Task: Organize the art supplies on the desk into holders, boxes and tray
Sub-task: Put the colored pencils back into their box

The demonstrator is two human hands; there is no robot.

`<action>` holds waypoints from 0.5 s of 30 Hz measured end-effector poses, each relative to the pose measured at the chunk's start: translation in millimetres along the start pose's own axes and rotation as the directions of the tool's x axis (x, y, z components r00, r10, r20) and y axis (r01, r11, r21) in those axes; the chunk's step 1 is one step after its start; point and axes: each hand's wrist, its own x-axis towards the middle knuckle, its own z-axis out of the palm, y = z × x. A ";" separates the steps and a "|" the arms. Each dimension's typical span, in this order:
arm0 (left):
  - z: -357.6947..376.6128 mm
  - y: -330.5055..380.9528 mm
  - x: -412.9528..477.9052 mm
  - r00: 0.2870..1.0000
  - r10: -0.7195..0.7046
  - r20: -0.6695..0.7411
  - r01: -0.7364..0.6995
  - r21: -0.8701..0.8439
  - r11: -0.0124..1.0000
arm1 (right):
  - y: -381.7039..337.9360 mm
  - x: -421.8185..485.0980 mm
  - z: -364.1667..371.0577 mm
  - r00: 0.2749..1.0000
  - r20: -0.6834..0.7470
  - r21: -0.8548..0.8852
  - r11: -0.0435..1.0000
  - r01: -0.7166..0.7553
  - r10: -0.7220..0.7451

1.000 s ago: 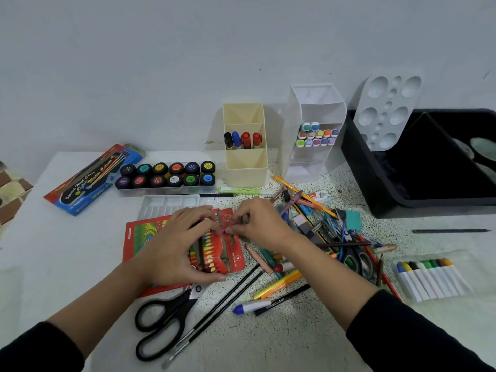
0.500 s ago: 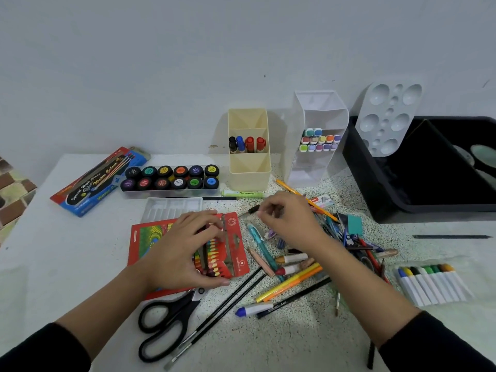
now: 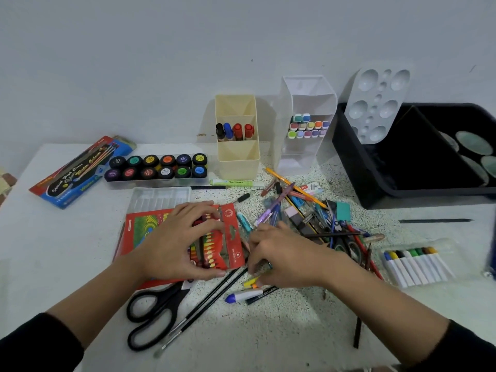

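Right hand lowered onto pens, crayon box in left grip

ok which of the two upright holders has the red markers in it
The cream holder, left of the white holder; its middle compartment holds black, blue and two red markers.
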 end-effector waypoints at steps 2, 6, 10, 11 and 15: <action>0.1 0.1 -0.1 1.000 -0.002 0.001 0.002 0.000 1.000 | -0.6 0.0 3.8 1.000 0.012 -0.020 1.000 0.007 -0.007; 0.1 0.3 -0.4 1.000 -0.013 -0.003 0.013 -0.007 1.000 | 4.4 0.5 7.4 1.000 0.013 -0.014 1.000 0.005 -0.005; 0.5 0.2 -3.7 0.999 -0.030 -0.012 0.030 -0.017 0.999 | 6.2 5.9 -1.4 0.994 -0.090 0.225 0.973 -0.047 0.068; 0.8 0.3 -4.4 0.999 -0.033 -0.013 0.033 -0.015 0.999 | 5.3 8.8 -5.7 0.985 -0.138 0.322 0.945 -0.056 0.105; -0.1 1.7 -5.2 0.999 -0.033 -0.010 0.033 -0.005 0.999 | 9.2 24.5 -14.1 0.897 -0.380 0.431 0.902 -0.043 0.224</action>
